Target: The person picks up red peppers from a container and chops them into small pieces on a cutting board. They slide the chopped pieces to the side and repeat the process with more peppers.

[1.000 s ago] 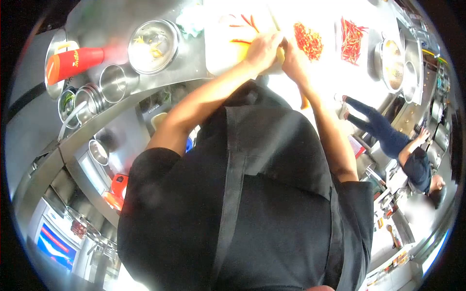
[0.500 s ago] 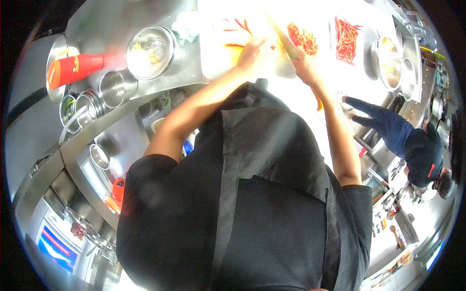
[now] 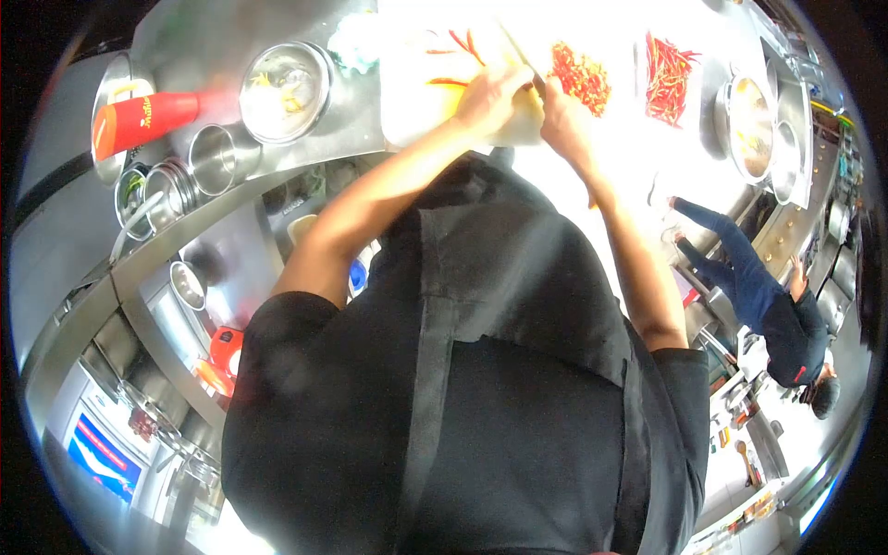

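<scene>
My right hand [image 3: 566, 118] is wrapped round the handle of a knife [image 3: 515, 46], its blade pointing away from me and a little left over the white cutting board [image 3: 402, 116]. My left hand [image 3: 492, 98] is closed, with its fingertips right against the blade near the handle; glare hides what they pinch. Whole red chillies [image 3: 449, 81] lie on the board just beyond my left hand. To the right of the knife sits a heap of chopped red chilli [image 3: 581, 79].
Long red chillies [image 3: 670, 79] lie further right, near a steel bowl [image 3: 747, 125]. On the left stand a steel bowl with yellowish scraps [image 3: 285, 92], a red bottle [image 3: 148, 123] and steel pots [image 3: 215, 159]. A co-worker [image 3: 786, 314] stands at the right.
My right hand has shifted left, bringing the knife to my left hand's fingertips. My left hand has moved slightly right, off the chillies. The co-worker has shifted slightly and lower in view.
</scene>
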Tool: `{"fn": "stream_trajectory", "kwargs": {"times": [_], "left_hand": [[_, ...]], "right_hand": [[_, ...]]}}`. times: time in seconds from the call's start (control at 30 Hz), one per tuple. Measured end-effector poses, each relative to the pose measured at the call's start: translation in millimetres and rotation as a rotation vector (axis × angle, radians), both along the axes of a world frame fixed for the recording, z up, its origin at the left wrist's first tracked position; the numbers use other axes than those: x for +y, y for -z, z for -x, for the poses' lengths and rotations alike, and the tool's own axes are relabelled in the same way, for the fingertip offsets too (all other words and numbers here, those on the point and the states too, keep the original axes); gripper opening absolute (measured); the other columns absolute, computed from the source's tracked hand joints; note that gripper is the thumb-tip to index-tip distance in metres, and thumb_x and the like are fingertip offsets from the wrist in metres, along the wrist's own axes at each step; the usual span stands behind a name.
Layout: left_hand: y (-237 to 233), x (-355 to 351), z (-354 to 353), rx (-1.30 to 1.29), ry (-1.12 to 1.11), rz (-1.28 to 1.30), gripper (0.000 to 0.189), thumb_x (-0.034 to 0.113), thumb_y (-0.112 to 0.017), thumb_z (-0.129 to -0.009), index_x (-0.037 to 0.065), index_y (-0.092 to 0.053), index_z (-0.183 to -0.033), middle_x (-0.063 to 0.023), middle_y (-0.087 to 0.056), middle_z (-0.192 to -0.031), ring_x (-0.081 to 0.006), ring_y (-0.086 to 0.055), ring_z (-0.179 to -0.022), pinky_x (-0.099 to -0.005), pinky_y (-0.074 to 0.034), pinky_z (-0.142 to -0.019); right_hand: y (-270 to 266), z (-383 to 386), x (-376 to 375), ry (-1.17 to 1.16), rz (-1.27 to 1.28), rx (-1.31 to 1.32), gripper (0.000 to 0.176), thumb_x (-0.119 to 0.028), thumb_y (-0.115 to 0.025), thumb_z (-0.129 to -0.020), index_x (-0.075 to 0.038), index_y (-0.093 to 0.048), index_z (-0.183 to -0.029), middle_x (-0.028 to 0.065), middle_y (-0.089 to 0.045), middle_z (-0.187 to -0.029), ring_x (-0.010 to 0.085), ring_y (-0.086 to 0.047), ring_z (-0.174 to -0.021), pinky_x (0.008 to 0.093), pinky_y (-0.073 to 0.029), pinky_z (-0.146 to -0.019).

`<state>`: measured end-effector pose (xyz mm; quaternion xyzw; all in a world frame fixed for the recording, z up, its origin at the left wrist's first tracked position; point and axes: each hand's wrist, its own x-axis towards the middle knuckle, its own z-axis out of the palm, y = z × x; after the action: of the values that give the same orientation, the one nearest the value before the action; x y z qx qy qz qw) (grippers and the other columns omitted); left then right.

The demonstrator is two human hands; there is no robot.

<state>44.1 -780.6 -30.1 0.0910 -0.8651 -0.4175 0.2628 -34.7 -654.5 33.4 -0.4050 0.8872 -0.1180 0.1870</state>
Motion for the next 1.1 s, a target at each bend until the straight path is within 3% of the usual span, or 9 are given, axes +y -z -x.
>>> {"fn": "stream_trajectory", "kwargs": {"times": [0.1, 0.2, 0.53, 0.77, 0.87, 0.93, 0.97, 1.03, 1.1], "left_hand": [[0, 1, 1, 0.031, -0.008, 0.037, 0.036, -0.005, -0.051, -0.069, 0.006, -0.058, -0.102, -0.0137, -0.061, -0.086, -0.0346, -0.058, -0.086, -0.0422, -0.047, -0.074], [-3, 7, 0, 0.064, -0.023, 0.057, 0.039, -0.005, -0.050, -0.070, 0.007, -0.058, -0.107, -0.0130, -0.061, -0.083, -0.0341, -0.059, -0.084, -0.0420, -0.048, -0.073], [-9, 0, 0, 0.012, 0.047, 0.030, 0.042, -0.003, -0.049, -0.073, 0.011, -0.053, -0.113, -0.0135, -0.060, -0.080, -0.0334, -0.059, -0.080, -0.0428, -0.047, -0.069], [-19, 1, -3, -0.096, 0.051, 0.097, 0.026, -0.002, -0.054, -0.074, 0.005, -0.056, -0.099, -0.0141, -0.060, -0.081, -0.0330, -0.061, -0.074, -0.0414, -0.049, -0.062], [-11, -16, 18, -0.119, 0.001, 0.153, 0.027, 0.007, -0.055, -0.074, 0.006, -0.061, -0.100, -0.0164, -0.062, -0.074, -0.0350, -0.062, -0.069, -0.0432, -0.049, -0.062], [-14, -33, 38, -0.119, -0.023, 0.165, 0.024, 0.010, -0.054, -0.075, 0.005, -0.061, -0.097, -0.0181, -0.062, -0.074, -0.0356, -0.062, -0.069, -0.0435, -0.049, -0.061], [-16, -43, 49, -0.113, -0.034, 0.172, 0.023, 0.011, -0.054, -0.075, 0.004, -0.062, -0.096, -0.0190, -0.062, -0.074, -0.0359, -0.062, -0.069, -0.0437, -0.048, -0.061], [-21, -64, 78, -0.084, -0.042, 0.169, 0.022, 0.014, -0.053, -0.076, 0.003, -0.062, -0.092, -0.0207, -0.061, -0.074, -0.0365, -0.061, -0.069, -0.0441, -0.048, -0.060], [-30, -84, 103, -0.043, -0.019, 0.159, 0.022, 0.017, -0.052, -0.078, 0.002, -0.063, -0.089, -0.0225, -0.061, -0.073, -0.0371, -0.061, -0.069, -0.0444, -0.048, -0.059]], "right_hand": [[10, 1, 7, -0.050, 0.167, 0.051, 0.025, -0.001, -0.048, -0.079, -0.002, -0.047, -0.104, 0.0215, -0.060, -0.069, 0.0385, -0.062, -0.066, 0.0468, -0.048, -0.059], [15, 2, 1, 0.013, -0.012, -0.019, 0.029, 0.001, -0.048, -0.078, -0.001, -0.047, -0.107, 0.0217, -0.061, -0.073, 0.0382, -0.062, -0.071, 0.0471, -0.048, -0.063], [12, 1, 6, 0.007, 0.058, -0.065, 0.028, -0.005, -0.050, -0.082, -0.002, -0.047, -0.109, 0.0251, -0.061, -0.082, 0.0413, -0.061, -0.077, 0.0500, -0.046, -0.067], [32, 11, 10, 0.016, 0.120, -0.095, 0.029, -0.008, -0.051, -0.081, -0.003, -0.050, -0.110, 0.0255, -0.061, -0.087, 0.0420, -0.060, -0.082, 0.0494, -0.047, -0.069], [53, 36, 36, -0.036, 0.062, -0.047, 0.031, -0.010, -0.050, -0.084, -0.005, -0.048, -0.115, 0.0214, -0.062, -0.085, 0.0394, -0.061, -0.076, 0.0470, -0.048, -0.065], [82, 38, 54, 0.103, 0.450, -0.058, 0.036, -0.016, -0.047, -0.087, -0.006, -0.042, -0.121, 0.0129, -0.055, -0.065, 0.0297, -0.053, -0.052, 0.0410, -0.047, -0.051], [82, 39, 56, 0.088, 0.458, -0.064, 0.036, -0.016, -0.047, -0.087, -0.006, -0.042, -0.121, 0.0129, -0.055, -0.065, 0.0297, -0.053, -0.052, 0.0410, -0.047, -0.051], [24, 25, 60, 0.532, 0.399, -0.540, 0.044, -0.022, -0.048, -0.091, -0.009, -0.035, -0.130, 0.0051, -0.049, -0.063, 0.0161, -0.047, -0.049, 0.0306, -0.043, -0.042], [-9, 22, 61, 0.525, 0.396, -0.582, 0.041, -0.022, -0.047, -0.091, -0.009, -0.036, -0.129, 0.0045, -0.049, -0.065, 0.0130, -0.045, -0.048, 0.0277, -0.040, -0.039]]}}
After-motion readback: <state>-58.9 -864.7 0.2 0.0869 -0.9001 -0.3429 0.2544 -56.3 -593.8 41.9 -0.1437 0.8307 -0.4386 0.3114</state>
